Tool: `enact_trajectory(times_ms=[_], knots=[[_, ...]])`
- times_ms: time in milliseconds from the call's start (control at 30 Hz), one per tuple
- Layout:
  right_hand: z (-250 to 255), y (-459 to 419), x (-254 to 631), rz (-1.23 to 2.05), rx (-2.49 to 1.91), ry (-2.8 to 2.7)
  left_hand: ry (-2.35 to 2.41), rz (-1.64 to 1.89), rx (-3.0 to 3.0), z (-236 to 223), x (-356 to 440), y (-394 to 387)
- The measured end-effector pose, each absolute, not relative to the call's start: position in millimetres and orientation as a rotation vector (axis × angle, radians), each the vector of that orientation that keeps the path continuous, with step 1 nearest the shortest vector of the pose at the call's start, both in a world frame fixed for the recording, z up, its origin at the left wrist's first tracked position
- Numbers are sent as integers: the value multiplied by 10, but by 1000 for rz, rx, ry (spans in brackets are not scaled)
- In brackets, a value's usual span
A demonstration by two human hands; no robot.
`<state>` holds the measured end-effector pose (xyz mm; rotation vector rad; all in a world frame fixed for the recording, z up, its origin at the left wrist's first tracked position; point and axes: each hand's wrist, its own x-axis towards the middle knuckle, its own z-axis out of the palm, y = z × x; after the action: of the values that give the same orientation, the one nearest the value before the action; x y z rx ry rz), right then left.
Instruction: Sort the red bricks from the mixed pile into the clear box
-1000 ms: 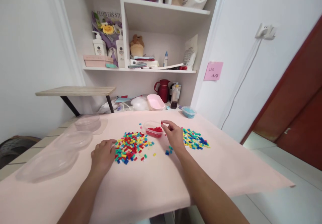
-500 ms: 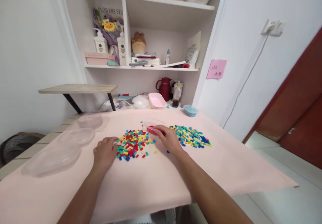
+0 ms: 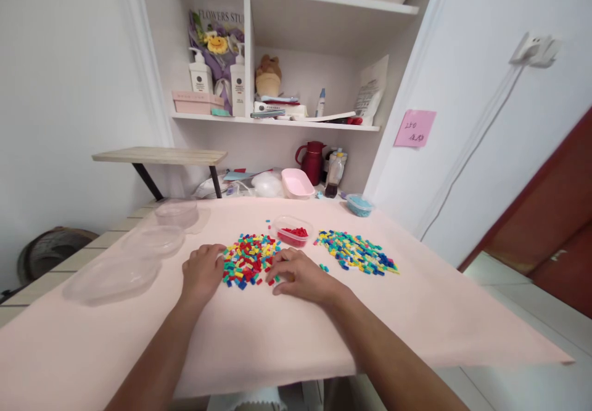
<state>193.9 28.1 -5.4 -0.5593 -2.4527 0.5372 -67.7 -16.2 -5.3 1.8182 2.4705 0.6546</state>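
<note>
A mixed pile of small colored plastic bricks [image 3: 250, 260], with many red, yellow, green and blue ones, lies on the pink cloth. My left hand [image 3: 202, 270] rests flat at the pile's left edge, fingers loosely bent, with nothing visible in it. At the pile's right edge is my right hand [image 3: 300, 275], its thumb and curved fingers apart, the fingertips near some red and green bricks. Just beyond it stands a clear plastic tub [image 3: 279, 233] holding red bricks. Farther right, a second pile of bricks [image 3: 356, 252] is mostly green, blue and yellow.
Several clear containers [image 3: 113, 278] line the table's left side. A lidded-looking tub of blue pieces [image 3: 359, 206] stands at the back right. Behind are a pink basin [image 3: 297, 184], a dark red jug [image 3: 312, 163], a bottle [image 3: 335, 175] and a small raised wooden shelf [image 3: 160, 155].
My right hand has moved from the tub of red bricks down toward the near right edge of the mixed pile. My left hand stays by the pile. The view has shifted slightly.
</note>
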Motion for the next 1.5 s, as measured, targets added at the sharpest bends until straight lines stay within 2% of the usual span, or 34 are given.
enact_trajectory(times_ms=[233, 567, 933, 1500], knots=[[-90, 336, 1973, 563, -638, -2354, 2479, 642, 1822, -53, -685, -152], [25, 336, 2028, 875, -837, -2082, 2477, 647, 1827, -69, -712, -125], [-81, 325, 2048, 561, -911, -2343, 2466, 660, 1832, -84, -720, -133], [-120, 370, 2101, 535, -829, -2394, 2454, 644, 1844, -80, -702, -151]])
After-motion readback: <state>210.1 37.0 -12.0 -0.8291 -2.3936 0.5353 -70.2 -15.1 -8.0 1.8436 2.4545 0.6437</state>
